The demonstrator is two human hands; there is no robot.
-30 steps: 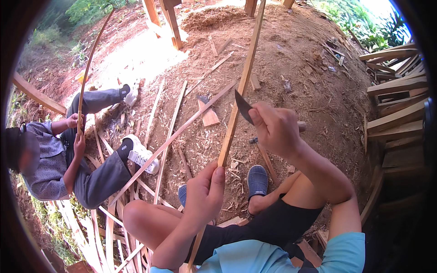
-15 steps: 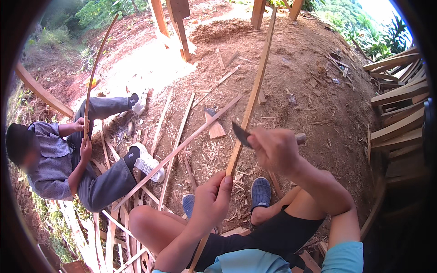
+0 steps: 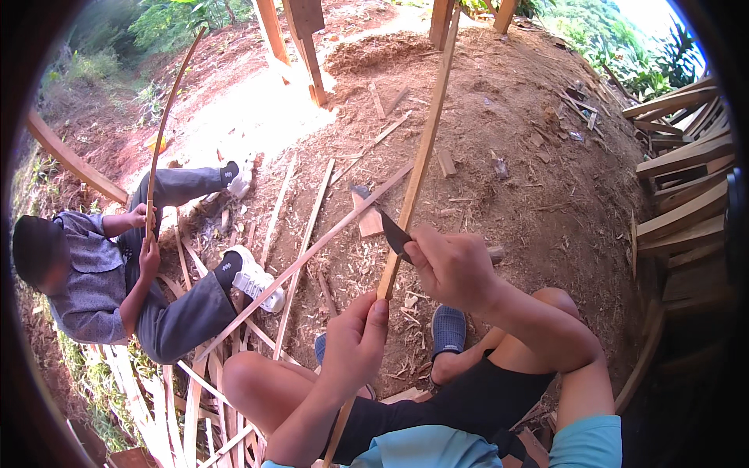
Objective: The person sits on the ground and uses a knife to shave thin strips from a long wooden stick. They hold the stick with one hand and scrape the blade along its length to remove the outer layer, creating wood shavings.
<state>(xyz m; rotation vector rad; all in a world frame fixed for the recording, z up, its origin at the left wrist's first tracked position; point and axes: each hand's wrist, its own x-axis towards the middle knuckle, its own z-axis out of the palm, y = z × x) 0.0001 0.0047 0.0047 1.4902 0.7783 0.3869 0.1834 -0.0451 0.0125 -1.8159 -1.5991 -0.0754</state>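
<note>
A long, narrow wooden strip slants up and away from my lap toward the posts at the far side. My left hand is closed round its lower part, thumb on top, and the tail of the strip runs down past my thigh. In my right hand is a knife with a dark curved blade; its handle end shows at the far side of the fist. The blade lies across the strip, a little above my left hand. Whether the edge bites into the wood cannot be made out.
At left a seated person holds another long thin strip. Loose strips and a wood block lie on the shaving-strewn soil. Stacked timber stands at right, wooden posts at the far side.
My right hand and the knife have moved left and slightly down, nearer my left hand. The strip's far end has swung left, and my left hand has shifted slightly left.
</note>
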